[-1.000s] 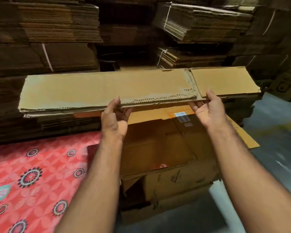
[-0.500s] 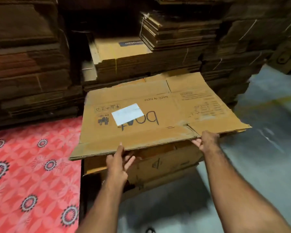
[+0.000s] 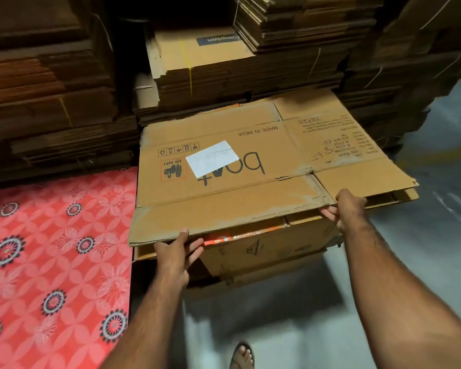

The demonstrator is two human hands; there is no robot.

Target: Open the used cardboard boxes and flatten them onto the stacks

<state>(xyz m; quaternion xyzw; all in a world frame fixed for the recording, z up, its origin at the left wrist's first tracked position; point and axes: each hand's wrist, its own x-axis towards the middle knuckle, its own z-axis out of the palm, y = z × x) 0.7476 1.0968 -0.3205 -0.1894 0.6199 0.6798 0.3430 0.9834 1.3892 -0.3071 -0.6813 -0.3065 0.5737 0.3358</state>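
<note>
Flattened box (image 3: 250,166) lay face up on a low stack of cardboard (image 3: 264,249), brown w/ "boAt" print, "MADE IN INDIA" and a white label (image 3: 213,159) near centre; flaps creased, near edge scuffed. Left of it, a red patterned mat (image 3: 51,249) ran right up to the stack's side. Behind, tied cardboard bundles (image 3: 210,67) sat close to the box's far edge. Right side & front were open grey floor (image 3: 437,235). Left hand (image 3: 175,255) pinched the near-left edge, thumb on top, fingers loosely spread underneath. Right hand (image 3: 345,209) gripped the near-right edge, fingers curled under.
</note>
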